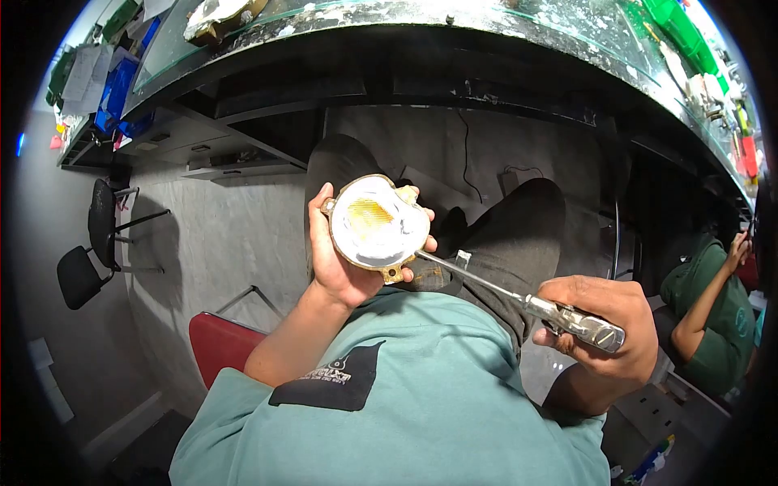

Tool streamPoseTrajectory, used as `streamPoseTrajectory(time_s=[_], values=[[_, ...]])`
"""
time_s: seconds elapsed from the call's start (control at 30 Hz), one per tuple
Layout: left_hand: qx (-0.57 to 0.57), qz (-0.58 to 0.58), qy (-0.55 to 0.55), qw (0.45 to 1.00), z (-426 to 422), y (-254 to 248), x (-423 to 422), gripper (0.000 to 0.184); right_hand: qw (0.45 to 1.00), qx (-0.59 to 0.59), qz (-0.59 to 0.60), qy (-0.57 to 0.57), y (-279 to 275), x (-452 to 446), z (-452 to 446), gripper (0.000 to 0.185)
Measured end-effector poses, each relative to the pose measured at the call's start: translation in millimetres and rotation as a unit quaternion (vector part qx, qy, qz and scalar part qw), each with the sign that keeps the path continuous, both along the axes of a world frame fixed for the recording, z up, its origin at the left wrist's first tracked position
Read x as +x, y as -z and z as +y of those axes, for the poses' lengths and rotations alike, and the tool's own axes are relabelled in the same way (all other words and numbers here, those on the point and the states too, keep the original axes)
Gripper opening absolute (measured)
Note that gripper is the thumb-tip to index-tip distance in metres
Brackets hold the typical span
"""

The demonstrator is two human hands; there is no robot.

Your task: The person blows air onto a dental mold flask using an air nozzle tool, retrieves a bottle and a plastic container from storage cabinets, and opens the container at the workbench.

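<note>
The left hand (339, 275) has its grip closed around a round metal housing (374, 220), thumb along one side and fingertips showing past the opposite edge. The housing is held over the lap, between the dark-trousered thighs (519, 235), its bright, mirror-like bowl facing up (a yellowish, finely ribbed patch shows inside it). The right hand (612, 324) has its grip wrapped around the body of a silver metal tool (531, 304), whose long thin rod slants across to the housing's lower right rim; whether the tip touches, I cannot tell. Beyond the knees runs a table (389, 36) with a worn, white-spotted edge, carrying a green bin (687, 36) at the far right. A red seat (223, 344) stands near the left elbow, a black chair (91, 243) farther left, and a co-worker in dark green (717, 312) sits at the right.
</note>
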State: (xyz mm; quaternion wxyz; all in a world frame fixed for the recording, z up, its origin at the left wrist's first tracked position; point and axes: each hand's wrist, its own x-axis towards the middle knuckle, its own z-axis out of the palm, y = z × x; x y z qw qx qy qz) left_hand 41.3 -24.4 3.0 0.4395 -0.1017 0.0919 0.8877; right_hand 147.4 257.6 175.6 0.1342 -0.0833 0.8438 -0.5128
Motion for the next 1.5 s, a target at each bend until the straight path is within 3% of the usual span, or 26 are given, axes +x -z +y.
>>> streamPoseTrajectory(time_s=[0.57, 0.63, 0.87, 1.07, 1.17, 1.37, 1.5], values=[[-0.097, 0.048, -0.065, 0.992, 5, -13, 1, 0.090, 1.000, -0.009, -0.007, 0.003, 5, 2, -5, 0.027], [-0.100, 0.028, -0.067, 0.992, 6, -16, 3, 0.090, 0.999, 0.002, -0.044, 0.031, 1, 4, -6, 0.027], [-0.071, 0.064, -0.083, 0.992, 6, -11, 2, 0.093, 1.000, 0.010, -0.001, -0.014, 4, -2, -6, 0.025], [-0.168, 0.095, -0.086, 0.977, 4, -11, 4, 0.096, 0.999, -0.028, -0.036, -0.030, 10, -2, -9, 0.031], [-0.223, 0.115, -0.140, 0.958, 6, -11, 8, 0.091, 0.999, -0.033, -0.037, -0.022, 10, -3, -13, 0.032], [-0.253, 0.237, -0.126, 0.929, 8, -15, 8, 0.097, 0.999, -0.020, 0.005, -0.036, 14, -5, -20, 0.033], [-0.307, 0.359, -0.142, 0.870, 8, -13, 9, 0.097, 0.999, -0.009, -0.021, -0.024, 7, -9, -22, 0.031]])
